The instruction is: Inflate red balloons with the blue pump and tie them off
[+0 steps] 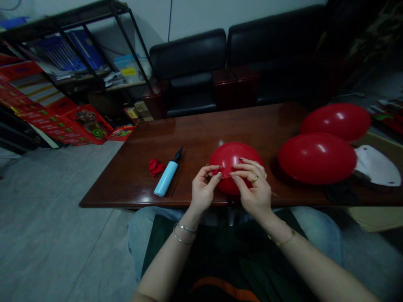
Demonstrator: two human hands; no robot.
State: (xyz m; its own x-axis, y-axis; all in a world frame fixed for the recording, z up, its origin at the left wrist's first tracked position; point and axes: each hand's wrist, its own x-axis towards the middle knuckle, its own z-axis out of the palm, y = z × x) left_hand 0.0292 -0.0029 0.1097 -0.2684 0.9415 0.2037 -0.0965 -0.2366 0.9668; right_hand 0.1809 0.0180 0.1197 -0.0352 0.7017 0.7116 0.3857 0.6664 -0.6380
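A blown-up red balloon [234, 152] is in front of me at the table's near edge, its neck turned toward me. My left hand [204, 184] pinches the neck between thumb and fingers. Close beside it, my right hand [253, 184] has thumb and fingertips pressed together at the same neck; the stretched bit between the hands is too small to make out. To the left lie a light blue balloon pump [166, 178] with a black nozzle and a small heap of uninflated red balloons [155, 167].
Two more inflated red balloons, a nearer one [317, 158] and a farther one [336, 121], rest at the table's right. A white flat piece [376, 165] lies beside them. Behind the brown table [195, 130] stand black sofas [189, 54]; a metal shelf [119, 21] is at the left.
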